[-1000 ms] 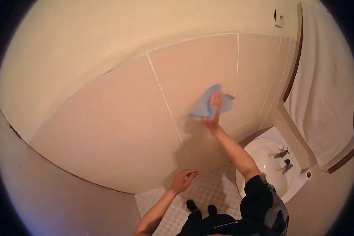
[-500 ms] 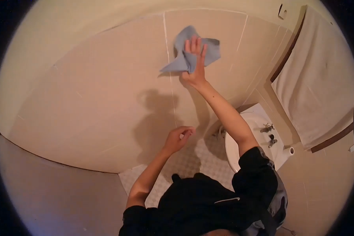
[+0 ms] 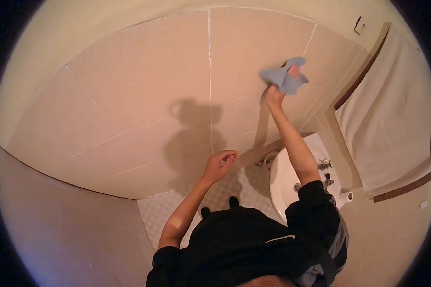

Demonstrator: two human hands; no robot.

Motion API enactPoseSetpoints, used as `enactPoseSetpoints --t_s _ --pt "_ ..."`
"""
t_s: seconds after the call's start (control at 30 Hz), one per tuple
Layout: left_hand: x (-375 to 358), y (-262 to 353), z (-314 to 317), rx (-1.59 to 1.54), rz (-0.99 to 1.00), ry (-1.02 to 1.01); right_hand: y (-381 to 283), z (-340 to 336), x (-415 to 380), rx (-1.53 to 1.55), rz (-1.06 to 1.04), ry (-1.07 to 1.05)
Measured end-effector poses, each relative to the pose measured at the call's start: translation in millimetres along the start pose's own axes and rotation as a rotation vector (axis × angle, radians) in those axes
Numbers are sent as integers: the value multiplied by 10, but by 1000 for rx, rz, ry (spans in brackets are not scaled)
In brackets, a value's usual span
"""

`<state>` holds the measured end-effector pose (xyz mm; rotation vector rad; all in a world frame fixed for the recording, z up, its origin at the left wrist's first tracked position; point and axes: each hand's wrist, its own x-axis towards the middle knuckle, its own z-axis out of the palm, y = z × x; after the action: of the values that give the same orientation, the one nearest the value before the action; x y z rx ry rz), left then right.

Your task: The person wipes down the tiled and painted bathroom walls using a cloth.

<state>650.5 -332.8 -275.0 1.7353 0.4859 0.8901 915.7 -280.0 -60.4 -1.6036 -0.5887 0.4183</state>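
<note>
A crumpled blue-grey cloth (image 3: 286, 79) lies against the beige tiled wall (image 3: 153, 81), right of the vertical white grout line. My right hand (image 3: 276, 93) grips it, arm stretched out, with fingertips showing through the folds and the rest of the fingers covered. Lower down, in front of my body, my left hand (image 3: 220, 165) hangs in the air with its fingers curled together. Whether anything is inside those fingers cannot be made out.
A white washbasin (image 3: 285, 179) with two taps (image 3: 325, 164) stands under my right arm. Beside it is a white roll (image 3: 346, 196). At right hangs a pale draped cloth (image 3: 385, 115) over a brown-edged frame. Checkered floor (image 3: 163, 217) shows below, and a grey panel (image 3: 72, 215) at lower left.
My right hand has carried the cloth to the right and slightly down across the wall, and the cloth is more bunched. The left hand has barely moved. The view has shifted a little.
</note>
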Motion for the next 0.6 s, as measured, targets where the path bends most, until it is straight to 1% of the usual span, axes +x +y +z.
enactPoseSetpoints --t_s 0.07,0.13,0.17,0.23,0.3,0.37,0.4,0.43,0.5,0.53,0.6 --pt "5 -36 30 -17 -18 13 481 166 543 -214 -1137 424" --pt "5 -17 40 25 -7 2 412 349 774 -20 -981 387" --pt "14 -42 69 21 -3 5 82 465 383 178 -969 378" --pt "34 -73 93 -19 -22 17 40 666 184 316 -708 -71" --pt "87 -126 143 -36 18 26 -96 811 -166 301 -1400 75" --pt "111 -134 169 -44 45 37 51 754 -324 -396 -1498 -46" --pt "119 -127 175 -27 51 40 233 855 -341 -417 -1523 -96" --pt "120 -137 180 -10 56 44 354 829 -416 -415 -1524 -98" --pt "96 -69 148 -6 51 49 495 729 -568 -787 -1395 -337" --pt "101 -81 145 -12 50 47 637 720 -478 -786 -1399 -335" --pt "97 -96 134 -7 36 50 891 645 -289 -612 -1532 -186"
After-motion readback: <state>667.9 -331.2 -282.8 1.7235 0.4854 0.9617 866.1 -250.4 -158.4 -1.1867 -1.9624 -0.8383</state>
